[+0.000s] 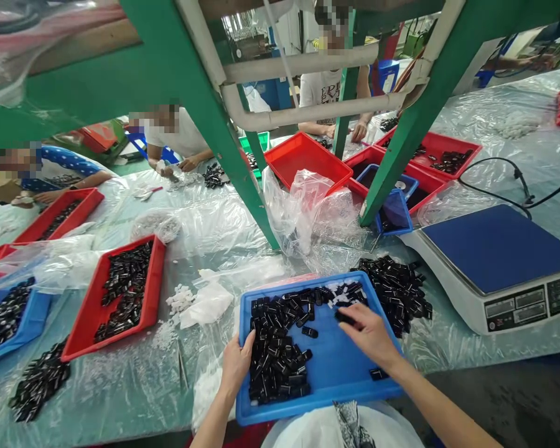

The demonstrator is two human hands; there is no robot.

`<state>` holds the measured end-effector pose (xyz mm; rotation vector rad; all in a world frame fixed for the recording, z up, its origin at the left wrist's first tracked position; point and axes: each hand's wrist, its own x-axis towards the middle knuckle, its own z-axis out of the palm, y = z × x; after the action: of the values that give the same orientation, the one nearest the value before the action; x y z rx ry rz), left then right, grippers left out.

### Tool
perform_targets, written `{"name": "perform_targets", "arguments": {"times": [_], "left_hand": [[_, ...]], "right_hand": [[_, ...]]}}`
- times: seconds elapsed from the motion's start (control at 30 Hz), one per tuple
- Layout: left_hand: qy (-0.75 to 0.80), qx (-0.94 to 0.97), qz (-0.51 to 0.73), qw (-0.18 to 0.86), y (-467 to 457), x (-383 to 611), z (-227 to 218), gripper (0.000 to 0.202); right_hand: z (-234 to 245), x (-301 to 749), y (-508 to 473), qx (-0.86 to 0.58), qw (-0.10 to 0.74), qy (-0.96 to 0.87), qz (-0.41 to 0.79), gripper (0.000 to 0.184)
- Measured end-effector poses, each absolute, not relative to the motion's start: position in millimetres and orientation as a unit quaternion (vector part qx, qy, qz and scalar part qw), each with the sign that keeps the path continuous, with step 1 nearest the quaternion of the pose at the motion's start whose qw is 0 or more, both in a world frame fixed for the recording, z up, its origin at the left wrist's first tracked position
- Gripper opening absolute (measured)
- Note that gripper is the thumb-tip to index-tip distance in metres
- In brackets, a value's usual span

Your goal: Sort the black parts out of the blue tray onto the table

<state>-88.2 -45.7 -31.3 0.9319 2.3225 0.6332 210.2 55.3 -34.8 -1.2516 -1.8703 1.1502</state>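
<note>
A blue tray (340, 367) lies at the table's near edge with several small black plastic parts (275, 354) heaped along its left and back. My left hand (236, 367) grips the tray's left rim, fingers curled over the edge. My right hand (368, 333) reaches into the tray's right half, its fingertips pinched on a black part (344, 317). A loose pile of black parts (399, 289) lies on the table just right of the tray.
A weighing scale (499, 261) with a blue platform stands at right. Red trays (121, 298) and another blue tray (9, 317) of black parts sit at left. Green frame legs (233, 155), crumpled plastic bags (308, 211) and other people's hands are across the table.
</note>
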Motion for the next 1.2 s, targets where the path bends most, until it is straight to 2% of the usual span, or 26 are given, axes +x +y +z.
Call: {"name": "perform_targets", "arguments": {"times": [0.07, 0.13, 0.23, 0.33, 0.4, 0.5, 0.57, 0.63, 0.7, 0.77, 0.93, 1.03, 1.13, 1.2], "left_hand": [[0.865, 0.350, 0.233, 0.273, -45, -87, -30, 0.041], [0.866, 0.352, 0.231, 0.268, -45, -87, -29, 0.041], [0.866, 0.350, 0.235, 0.268, -45, -86, -30, 0.041], [0.866, 0.345, 0.240, 0.272, -45, -86, -31, 0.041], [0.868, 0.341, 0.238, 0.271, -46, -86, -31, 0.042], [0.871, 0.337, 0.234, 0.272, -46, -85, -29, 0.043], [0.870, 0.333, 0.235, 0.277, -47, -84, -28, 0.044], [0.867, 0.334, 0.243, 0.279, -47, -83, -28, 0.043], [0.863, 0.337, 0.254, 0.277, -48, -83, -28, 0.042], [0.862, 0.337, 0.261, 0.274, -49, -82, -29, 0.042], [0.862, 0.334, 0.266, 0.274, -49, -82, -28, 0.042], [0.858, 0.334, 0.264, 0.287, -49, -84, -29, 0.043], [0.860, 0.330, 0.258, 0.293, -48, -86, -31, 0.044], [0.864, 0.327, 0.252, 0.290, -47, -87, -32, 0.044]], "right_hand": [[-31, 242, 75, -0.530, 0.357, -0.679, 0.361, 0.030], [-35, 272, 97, -0.600, 0.368, -0.661, 0.259, 0.038], [-47, 302, 119, -0.646, 0.301, -0.682, 0.162, 0.047], [-51, 296, 122, -0.632, 0.265, -0.721, 0.102, 0.045], [-47, 273, 112, -0.599, 0.277, -0.744, 0.106, 0.039], [-40, 222, 89, -0.493, 0.281, -0.795, 0.215, 0.028], [-38, 187, 72, -0.391, 0.228, -0.843, 0.291, 0.032], [-40, 160, 60, -0.318, 0.141, -0.887, 0.305, 0.040], [-44, 141, 51, -0.301, 0.058, -0.910, 0.278, 0.043], [-49, 132, 44, -0.315, 0.010, -0.914, 0.254, 0.040], [-54, 133, 29, -0.341, -0.016, -0.903, 0.259, 0.031], [-46, 148, 30, -0.369, 0.023, -0.875, 0.314, 0.027], [-38, 179, 49, -0.431, 0.167, -0.799, 0.384, 0.023], [-37, 209, 70, -0.499, 0.258, -0.749, 0.352, 0.022]]}}
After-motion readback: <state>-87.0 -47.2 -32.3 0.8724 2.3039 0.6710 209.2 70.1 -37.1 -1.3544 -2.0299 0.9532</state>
